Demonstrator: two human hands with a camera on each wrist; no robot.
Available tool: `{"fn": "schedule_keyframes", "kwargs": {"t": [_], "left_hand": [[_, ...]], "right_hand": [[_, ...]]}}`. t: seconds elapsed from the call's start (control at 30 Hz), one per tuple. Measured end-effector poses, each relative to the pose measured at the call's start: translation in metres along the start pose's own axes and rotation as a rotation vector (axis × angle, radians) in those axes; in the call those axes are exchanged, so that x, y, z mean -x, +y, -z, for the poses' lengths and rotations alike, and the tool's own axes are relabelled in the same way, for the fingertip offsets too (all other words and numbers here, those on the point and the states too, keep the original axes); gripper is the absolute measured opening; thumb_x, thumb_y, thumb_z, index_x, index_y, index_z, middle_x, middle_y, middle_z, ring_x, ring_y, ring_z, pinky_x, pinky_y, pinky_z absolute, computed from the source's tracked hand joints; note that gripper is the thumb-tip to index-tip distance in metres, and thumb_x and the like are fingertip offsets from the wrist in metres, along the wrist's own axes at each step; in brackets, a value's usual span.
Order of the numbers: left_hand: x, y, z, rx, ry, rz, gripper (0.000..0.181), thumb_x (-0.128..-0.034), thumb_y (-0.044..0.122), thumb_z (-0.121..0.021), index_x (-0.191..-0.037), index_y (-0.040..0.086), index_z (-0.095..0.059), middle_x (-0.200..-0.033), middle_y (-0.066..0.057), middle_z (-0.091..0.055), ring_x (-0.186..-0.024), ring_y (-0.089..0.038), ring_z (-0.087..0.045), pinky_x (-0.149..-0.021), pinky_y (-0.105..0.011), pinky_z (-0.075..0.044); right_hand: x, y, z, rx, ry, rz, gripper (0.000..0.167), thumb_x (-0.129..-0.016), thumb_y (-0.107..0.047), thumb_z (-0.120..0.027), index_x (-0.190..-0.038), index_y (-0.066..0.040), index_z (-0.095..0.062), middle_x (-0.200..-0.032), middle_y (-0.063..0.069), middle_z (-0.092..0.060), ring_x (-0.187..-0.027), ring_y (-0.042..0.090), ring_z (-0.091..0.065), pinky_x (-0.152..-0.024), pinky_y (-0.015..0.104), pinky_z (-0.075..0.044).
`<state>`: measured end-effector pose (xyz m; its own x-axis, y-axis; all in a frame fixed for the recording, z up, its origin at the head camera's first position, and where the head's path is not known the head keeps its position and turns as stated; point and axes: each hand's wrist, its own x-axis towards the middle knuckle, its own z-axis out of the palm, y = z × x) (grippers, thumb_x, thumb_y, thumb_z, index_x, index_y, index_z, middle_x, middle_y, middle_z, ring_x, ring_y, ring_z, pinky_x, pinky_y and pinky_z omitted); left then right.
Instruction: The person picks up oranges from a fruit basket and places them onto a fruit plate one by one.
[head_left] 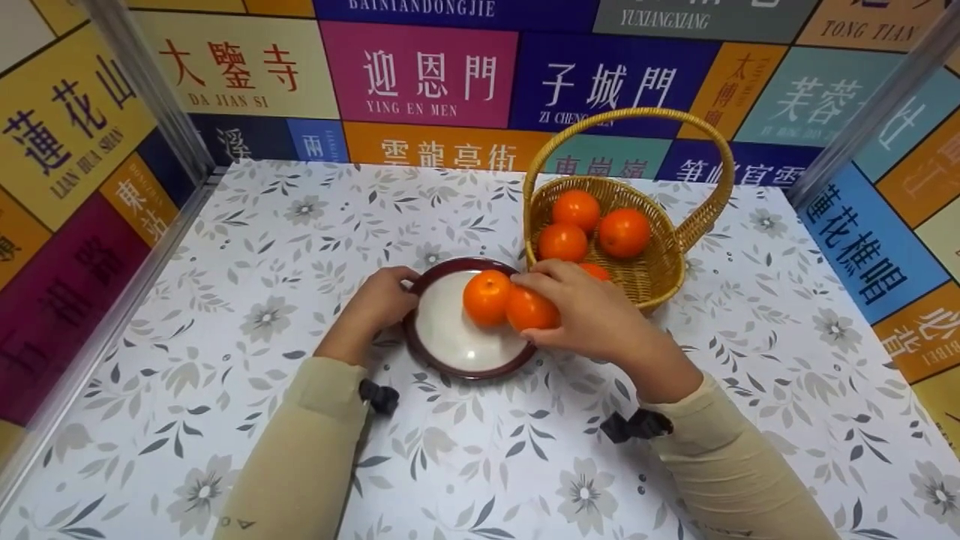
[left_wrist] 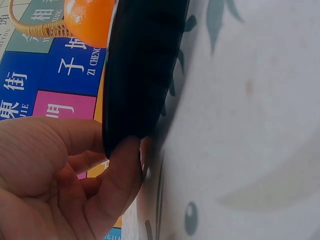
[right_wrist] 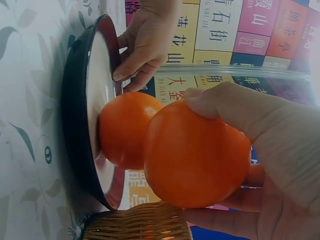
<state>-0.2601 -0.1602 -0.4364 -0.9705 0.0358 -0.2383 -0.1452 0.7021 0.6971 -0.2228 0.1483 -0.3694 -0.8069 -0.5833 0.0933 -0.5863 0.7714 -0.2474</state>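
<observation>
My right hand (head_left: 592, 311) grips an orange (right_wrist: 197, 155) between thumb and fingers, over the right side of a plate (head_left: 450, 337). The plate is white inside with a dark red rim. A second orange (head_left: 487, 298) sits on it, right beside the held one. At the plate's left edge, my left hand (head_left: 382, 298) pinches the rim; the left wrist view shows its thumb and fingers on either side of the plate's dark edge (left_wrist: 142, 75). Behind my right hand stands a wicker basket (head_left: 651, 281) with several oranges (head_left: 625, 232) in it, one partly hidden by the hand.
The basket's tall arched handle (head_left: 637, 112) rises above it. A white cloth with grey flowers and leaves covers the table (head_left: 480, 457). Panels with coloured lettered blocks (head_left: 420, 79) enclose the back and both sides, with clear posts (head_left: 154, 90) at the corners.
</observation>
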Motion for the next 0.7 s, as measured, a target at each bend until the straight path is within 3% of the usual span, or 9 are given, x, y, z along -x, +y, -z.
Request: {"fn": "schedule_keyframes", "kwargs": {"t": [0.27, 0.7], "left_hand": [[-0.001, 0.001, -0.001, -0.002, -0.016, 0.043, 0.045, -0.0922, 0.009, -0.059, -0.136, 0.010, -0.064, -0.117, -0.014, -0.070, -0.098, -0.026, -0.065, -0.082, -0.035, -0.054], [0.001, 0.000, 0.000, 0.010, -0.015, 0.014, 0.045, -0.0915, 0.010, -0.058, -0.135, 0.009, -0.064, -0.117, -0.015, -0.070, -0.098, -0.027, -0.063, -0.086, -0.036, -0.052]], "right_hand": [[-0.002, -0.002, -0.006, 0.011, -0.006, 0.000, 0.068, -0.085, -0.047, -0.081, -0.147, -0.031, -0.058, -0.146, 0.003, -0.054, -0.127, 0.030, -0.057, -0.100, 0.055, -0.054], [-0.004, -0.008, -0.020, 0.117, 0.002, 0.016, 0.067, -0.087, -0.045, -0.080, -0.148, -0.026, -0.057, -0.146, 0.008, -0.054, -0.133, 0.031, -0.054, -0.097, 0.057, -0.054]]}}
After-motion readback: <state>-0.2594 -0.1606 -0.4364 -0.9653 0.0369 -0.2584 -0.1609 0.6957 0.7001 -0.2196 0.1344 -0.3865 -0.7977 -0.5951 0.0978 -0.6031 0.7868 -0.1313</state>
